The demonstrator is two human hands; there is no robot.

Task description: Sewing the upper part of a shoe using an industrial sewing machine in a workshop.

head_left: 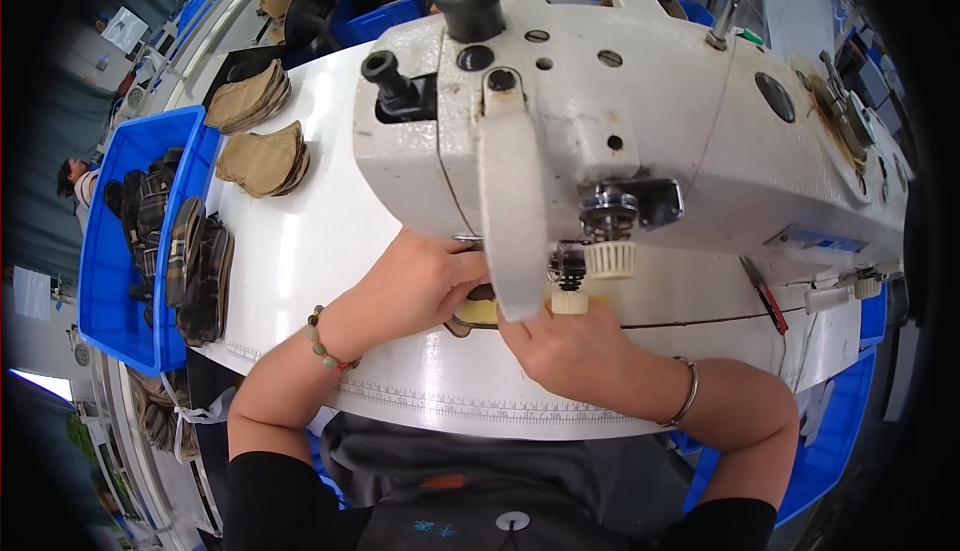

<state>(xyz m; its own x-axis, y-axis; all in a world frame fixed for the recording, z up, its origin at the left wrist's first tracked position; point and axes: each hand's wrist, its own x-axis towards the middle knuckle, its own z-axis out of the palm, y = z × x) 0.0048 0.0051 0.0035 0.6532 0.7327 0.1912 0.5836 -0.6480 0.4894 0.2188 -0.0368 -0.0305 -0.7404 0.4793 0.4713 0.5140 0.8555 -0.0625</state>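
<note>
A white sewing machine [640, 101] stands over the white table, its head hiding the needle area. Under its front lies a small fabric piece [459, 327] with a dark edge and a yellow patch. My left hand [425, 279] is at its left side, fingers bent and closed on the piece, fingertips partly behind the white guard lever [515, 211]. On the other side my right hand [575, 346] has curled fingers at the piece's right end, partly hidden by the lever and a tension knob. A thin dark strip [710, 321] runs rightward across the table from beside it.
Two stacks of tan fabric pieces [262, 159] lie at the left. Beside them stands a blue bin [120, 321] with dark plaid pieces [150, 201]; more plaid pieces [203, 271] rest by its rim. Red-handled thread snips [768, 301] lie at the right. A ruler strip [450, 406] follows the front edge.
</note>
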